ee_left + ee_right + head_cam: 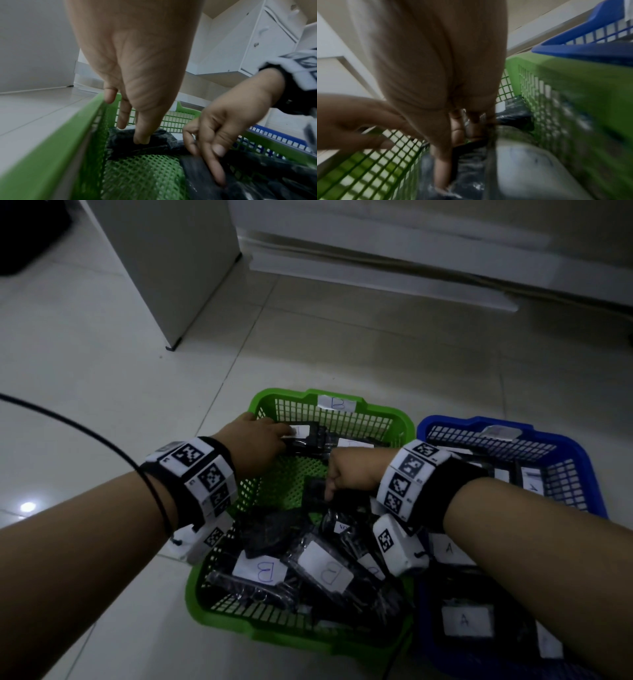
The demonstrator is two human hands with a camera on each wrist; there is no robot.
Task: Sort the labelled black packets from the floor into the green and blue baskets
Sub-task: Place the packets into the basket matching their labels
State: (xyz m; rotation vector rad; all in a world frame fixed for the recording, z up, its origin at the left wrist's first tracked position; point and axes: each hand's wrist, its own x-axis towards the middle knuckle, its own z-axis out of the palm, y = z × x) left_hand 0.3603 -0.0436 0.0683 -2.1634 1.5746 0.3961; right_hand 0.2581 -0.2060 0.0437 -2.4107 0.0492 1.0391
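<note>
Both hands are down inside the green basket (260,402). The left hand (260,445) reaches to the far left corner and pinches a black packet (142,140) between thumb and fingers; that packet lies flat on the mesh floor with its long axis running across the basket, left to right, its white label (301,430) turned up. The right hand (349,472) is curled at the middle of the basket, its thumb pointing down and pressing a second black packet (317,491), which the fingers grip from the other side. This packet stands tilted on edge, its long axis running toward the near side of the basket; the right wrist view is too blurred to say more. Nearer the person, more packets lie heaped in the green basket, two with labels marked B (262,570) facing up. A B tag (337,402) sits on the far rim. Just to the right, touching, stands the blue basket (582,453), holding packets labelled A (466,619). Both baskets rest on the tiled floor (102,378).
</note>
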